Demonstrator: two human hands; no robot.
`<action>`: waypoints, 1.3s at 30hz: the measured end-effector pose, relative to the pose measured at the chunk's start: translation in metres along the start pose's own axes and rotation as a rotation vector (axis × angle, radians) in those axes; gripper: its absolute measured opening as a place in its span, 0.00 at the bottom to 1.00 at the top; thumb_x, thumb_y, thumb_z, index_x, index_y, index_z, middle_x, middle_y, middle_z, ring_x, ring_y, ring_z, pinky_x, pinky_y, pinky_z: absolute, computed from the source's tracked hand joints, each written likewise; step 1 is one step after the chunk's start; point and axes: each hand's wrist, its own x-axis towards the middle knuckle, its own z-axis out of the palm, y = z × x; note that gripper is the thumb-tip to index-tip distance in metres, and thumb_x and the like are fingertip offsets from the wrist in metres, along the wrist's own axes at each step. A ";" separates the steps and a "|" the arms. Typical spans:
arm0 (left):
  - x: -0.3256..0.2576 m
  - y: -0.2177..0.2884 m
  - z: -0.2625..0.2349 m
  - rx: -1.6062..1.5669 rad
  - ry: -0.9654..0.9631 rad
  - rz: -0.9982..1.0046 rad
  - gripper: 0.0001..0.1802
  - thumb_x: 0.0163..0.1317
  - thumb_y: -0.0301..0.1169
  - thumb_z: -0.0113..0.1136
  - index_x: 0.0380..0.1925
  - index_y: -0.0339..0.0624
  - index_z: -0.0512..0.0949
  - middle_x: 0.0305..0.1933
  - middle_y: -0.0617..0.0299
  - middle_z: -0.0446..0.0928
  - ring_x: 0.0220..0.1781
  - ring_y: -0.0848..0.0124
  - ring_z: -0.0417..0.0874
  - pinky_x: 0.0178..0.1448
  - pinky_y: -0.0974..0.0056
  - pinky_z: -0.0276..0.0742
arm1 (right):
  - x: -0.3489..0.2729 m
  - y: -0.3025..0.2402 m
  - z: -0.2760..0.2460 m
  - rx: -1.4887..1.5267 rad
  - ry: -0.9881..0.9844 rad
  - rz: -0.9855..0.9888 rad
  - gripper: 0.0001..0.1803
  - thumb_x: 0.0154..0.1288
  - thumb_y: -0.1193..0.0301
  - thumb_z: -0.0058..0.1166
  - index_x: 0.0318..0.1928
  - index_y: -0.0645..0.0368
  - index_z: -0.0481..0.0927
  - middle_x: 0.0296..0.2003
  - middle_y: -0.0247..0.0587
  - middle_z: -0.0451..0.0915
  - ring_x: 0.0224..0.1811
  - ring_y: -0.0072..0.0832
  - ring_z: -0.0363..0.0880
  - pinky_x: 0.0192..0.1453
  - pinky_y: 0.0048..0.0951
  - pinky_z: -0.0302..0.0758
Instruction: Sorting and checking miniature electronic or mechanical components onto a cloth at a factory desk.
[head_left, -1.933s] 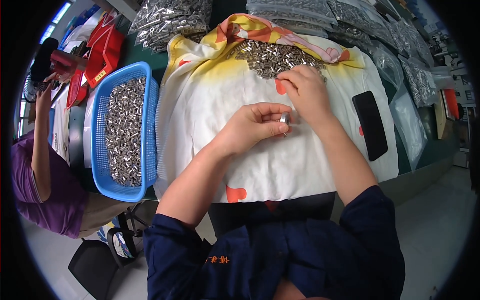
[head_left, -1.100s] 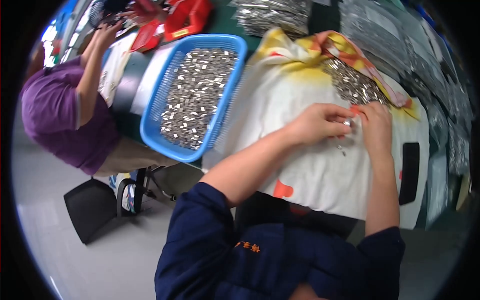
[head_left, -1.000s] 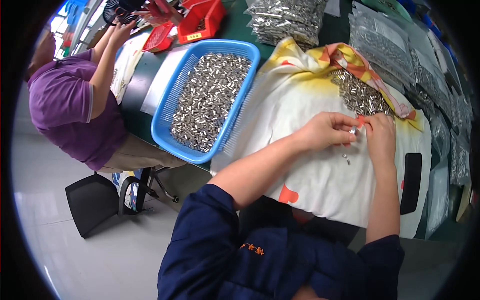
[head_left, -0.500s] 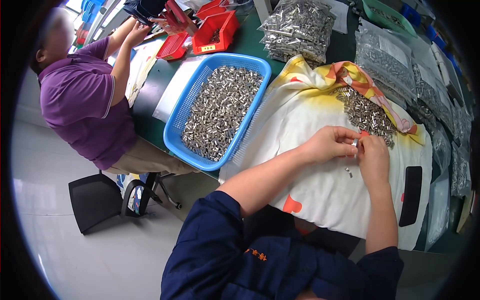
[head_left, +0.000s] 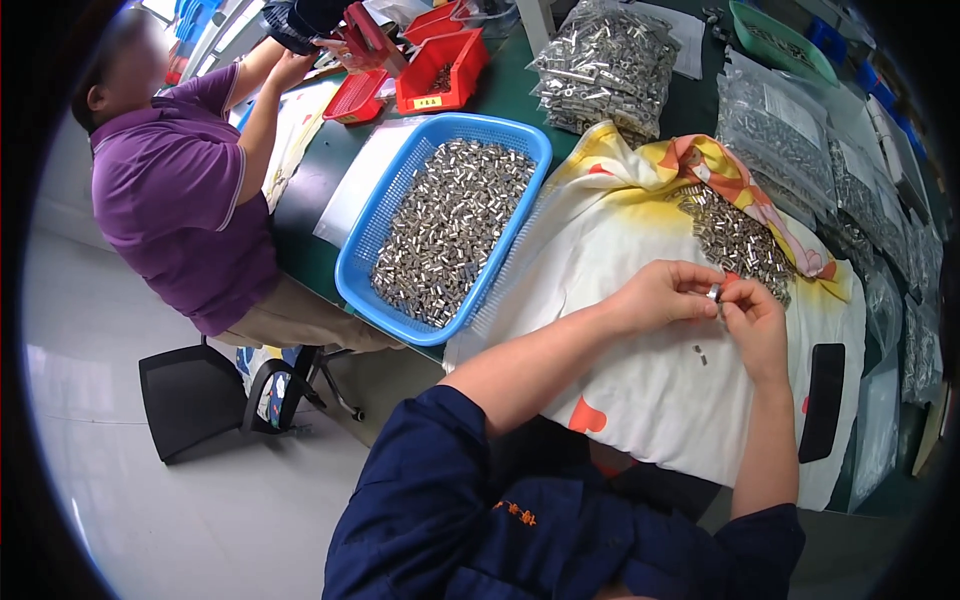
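Observation:
Over the cloth-covered table, my left hand [head_left: 668, 294] pinches a small silver metal piece [head_left: 714, 292] between thumb and index finger. Its exact shape is too small to make out. Close against it on the right, my right hand [head_left: 758, 318] has its fingertips drawn together; what they hold, if anything, is hidden. Just below the hands, a couple of tiny metal pieces [head_left: 700, 356] lie on the white patterned cloth [head_left: 560, 330]. Beyond my hands, a heap of small metal cylinders [head_left: 738, 235] spreads on the cloth, partly under its folded edge.
A blue basket [head_left: 345, 262] full of metal cylinders stands left. Bagged metal parts [head_left: 605, 70] are stacked behind, more bags [head_left: 775, 130] at right. A black strip [head_left: 823, 400] lies by my right forearm. Red bins [head_left: 440, 85] and a co-worker [head_left: 175, 210] are at far left.
The view has shifted slightly. My hands stay together at the same spot, the right fingers a little more bent and drawn back from the silver piece.

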 end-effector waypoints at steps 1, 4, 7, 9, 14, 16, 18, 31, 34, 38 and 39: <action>0.001 -0.001 0.000 -0.014 -0.019 0.013 0.21 0.56 0.23 0.58 0.51 0.35 0.70 0.40 0.64 0.75 0.40 0.79 0.77 0.44 0.74 0.74 | 0.000 0.000 0.001 0.003 -0.001 -0.004 0.05 0.55 0.85 0.46 0.31 0.63 0.72 0.33 0.31 0.72 0.35 0.15 0.69 0.42 0.18 0.68; 0.001 0.000 0.000 0.028 -0.002 0.005 0.21 0.55 0.23 0.58 0.51 0.34 0.70 0.42 0.62 0.76 0.41 0.78 0.77 0.45 0.74 0.74 | 0.001 0.001 0.001 -0.056 0.009 -0.029 0.06 0.54 0.85 0.47 0.31 0.62 0.73 0.32 0.30 0.72 0.33 0.15 0.69 0.41 0.17 0.68; -0.001 -0.001 0.001 0.043 0.020 0.000 0.21 0.55 0.22 0.58 0.51 0.34 0.70 0.43 0.61 0.76 0.42 0.77 0.77 0.46 0.73 0.74 | -0.001 0.000 0.005 -0.111 0.042 -0.056 0.05 0.52 0.85 0.49 0.30 0.64 0.73 0.31 0.31 0.73 0.32 0.16 0.70 0.39 0.18 0.68; -0.002 -0.001 0.001 0.055 0.037 0.002 0.21 0.55 0.22 0.58 0.51 0.33 0.70 0.42 0.61 0.76 0.42 0.77 0.77 0.46 0.73 0.74 | -0.004 -0.009 0.014 -0.534 0.122 -0.252 0.05 0.50 0.85 0.51 0.29 0.65 0.73 0.30 0.33 0.74 0.31 0.18 0.71 0.37 0.19 0.70; -0.004 0.000 0.002 0.094 0.056 0.017 0.20 0.55 0.22 0.58 0.50 0.32 0.71 0.42 0.61 0.76 0.42 0.77 0.77 0.47 0.72 0.74 | -0.006 -0.013 0.011 -0.490 0.116 -0.231 0.04 0.50 0.83 0.52 0.29 0.66 0.74 0.29 0.34 0.74 0.31 0.19 0.72 0.36 0.20 0.70; -0.002 0.000 0.006 0.080 0.012 0.000 0.20 0.55 0.23 0.58 0.49 0.32 0.71 0.42 0.61 0.76 0.41 0.78 0.77 0.46 0.72 0.74 | -0.007 -0.015 0.002 -0.364 0.078 -0.124 0.04 0.51 0.83 0.52 0.30 0.66 0.74 0.29 0.34 0.74 0.31 0.18 0.72 0.36 0.19 0.70; 0.002 0.001 0.009 0.056 -0.052 -0.024 0.20 0.55 0.24 0.58 0.49 0.32 0.71 0.41 0.61 0.76 0.40 0.78 0.77 0.46 0.72 0.74 | -0.010 -0.019 -0.008 -0.244 0.024 0.012 0.04 0.51 0.81 0.52 0.30 0.64 0.75 0.28 0.33 0.74 0.32 0.17 0.72 0.37 0.19 0.70; -0.006 0.000 0.013 0.112 -0.089 -0.191 0.21 0.54 0.22 0.59 0.49 0.31 0.70 0.41 0.62 0.76 0.42 0.79 0.76 0.48 0.74 0.72 | 0.015 0.012 -0.013 -1.030 0.300 -0.383 0.06 0.50 0.73 0.57 0.32 0.56 0.79 0.29 0.39 0.76 0.35 0.36 0.74 0.41 0.33 0.71; -0.007 0.004 0.015 0.125 -0.081 -0.188 0.21 0.54 0.22 0.60 0.49 0.31 0.70 0.41 0.63 0.76 0.42 0.79 0.76 0.48 0.74 0.72 | 0.021 0.017 -0.003 -1.107 0.322 -0.433 0.05 0.49 0.72 0.55 0.30 0.55 0.79 0.29 0.37 0.76 0.36 0.35 0.72 0.43 0.35 0.69; -0.008 0.004 0.011 0.129 -0.060 -0.181 0.20 0.54 0.22 0.59 0.49 0.31 0.70 0.41 0.62 0.76 0.43 0.78 0.76 0.49 0.74 0.72 | 0.018 0.020 -0.002 -1.213 0.289 -0.468 0.04 0.50 0.72 0.54 0.29 0.55 0.78 0.28 0.36 0.76 0.34 0.35 0.72 0.41 0.35 0.68; -0.008 0.004 0.009 0.109 -0.046 -0.167 0.20 0.55 0.22 0.59 0.49 0.33 0.71 0.42 0.61 0.77 0.43 0.77 0.76 0.49 0.73 0.72 | 0.018 0.019 -0.002 -1.212 0.286 -0.465 0.04 0.50 0.72 0.54 0.29 0.55 0.78 0.28 0.36 0.76 0.34 0.35 0.72 0.41 0.35 0.68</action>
